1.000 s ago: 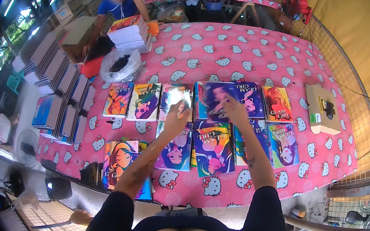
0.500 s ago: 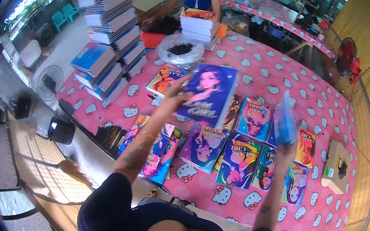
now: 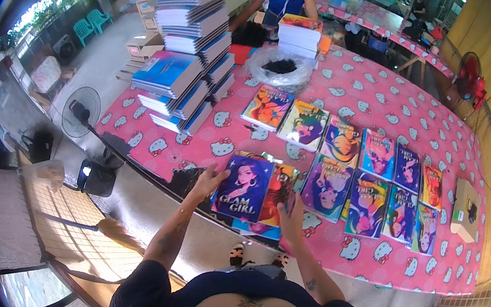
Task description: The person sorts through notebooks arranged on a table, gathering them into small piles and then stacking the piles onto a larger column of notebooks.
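Pink tablecloth with white cat faces (image 3: 392,271) covers the wide table, and from my distant post I see tall notebook stacks (image 3: 175,74) at left. On the near left edge, a purple-covered notebook (image 3: 244,188) lies over a pile, with a red-and-yellow notebook (image 3: 280,187) just beside it. I have the left hand (image 3: 210,181) at the purple one's left edge and the right hand (image 3: 292,216) at the other's right edge; whether either one grasps, I cannot tell. Colourful notebooks (image 3: 367,205) lie in two rows at right.
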Available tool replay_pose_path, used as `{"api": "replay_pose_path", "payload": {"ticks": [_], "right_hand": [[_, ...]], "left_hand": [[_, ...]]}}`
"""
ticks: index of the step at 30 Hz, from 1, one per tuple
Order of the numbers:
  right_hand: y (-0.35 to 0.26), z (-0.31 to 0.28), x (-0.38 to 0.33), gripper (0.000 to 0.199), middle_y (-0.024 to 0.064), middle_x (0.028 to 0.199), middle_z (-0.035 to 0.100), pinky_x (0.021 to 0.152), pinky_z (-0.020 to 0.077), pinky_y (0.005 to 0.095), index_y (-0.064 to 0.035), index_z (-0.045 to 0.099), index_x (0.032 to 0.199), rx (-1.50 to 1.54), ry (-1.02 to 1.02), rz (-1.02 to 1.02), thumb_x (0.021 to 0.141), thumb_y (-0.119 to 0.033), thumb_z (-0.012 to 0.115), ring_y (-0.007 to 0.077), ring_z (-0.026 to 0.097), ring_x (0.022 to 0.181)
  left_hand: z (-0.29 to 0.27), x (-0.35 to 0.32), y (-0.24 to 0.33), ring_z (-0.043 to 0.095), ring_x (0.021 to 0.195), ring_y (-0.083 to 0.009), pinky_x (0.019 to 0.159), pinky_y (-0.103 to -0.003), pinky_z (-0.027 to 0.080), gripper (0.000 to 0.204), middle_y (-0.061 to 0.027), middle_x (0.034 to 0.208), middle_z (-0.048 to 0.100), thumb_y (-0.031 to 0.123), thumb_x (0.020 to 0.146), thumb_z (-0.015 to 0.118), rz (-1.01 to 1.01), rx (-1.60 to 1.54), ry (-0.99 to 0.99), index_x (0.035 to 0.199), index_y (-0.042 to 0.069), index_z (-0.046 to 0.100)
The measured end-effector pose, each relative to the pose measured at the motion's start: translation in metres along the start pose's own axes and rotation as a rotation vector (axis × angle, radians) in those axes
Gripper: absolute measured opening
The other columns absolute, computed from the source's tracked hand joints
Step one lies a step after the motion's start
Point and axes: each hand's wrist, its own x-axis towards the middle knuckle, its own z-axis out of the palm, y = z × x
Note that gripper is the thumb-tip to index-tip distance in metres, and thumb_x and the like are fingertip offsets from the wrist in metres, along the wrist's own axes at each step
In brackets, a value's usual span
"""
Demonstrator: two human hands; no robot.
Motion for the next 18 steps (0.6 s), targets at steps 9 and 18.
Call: {"api": "replay_pose_path", "payload": {"ticks": [9,18], "right_hand": [[-0.048,0.021,0.035,0.047,0.0095,0.104,0.063,0.081,0.0549,0.0366,-0.0029,0.051,0.116,0.904,-0.130,0.604,0.080,-0.020,0.077,0.0200,0.064,0.094],[-0.060,0.041,0.020,0.077,0.0076,0.114,0.058,0.089,0.0477,0.0330,-0.0034,0.042,0.129,0.575,-0.069,-0.041,0.065,-0.006,0.084,0.0170,0.057,0.105]], "left_hand": [[-0.020,0.006,0.047,0.063,0.094,-0.0162,0.077,-0.030,0.053,0.042,-0.0092,0.104,0.064,0.020,0.085,0.066,-0.082,-0.539,-0.530,0.118,-0.003,0.055],[-0.041,-0.017,0.066,0.058,0.107,-0.0248,0.096,-0.037,0.046,0.075,-0.0149,0.121,0.056,0.002,0.073,0.074,0.155,-0.801,-0.442,0.136,0.001,0.035]]}}
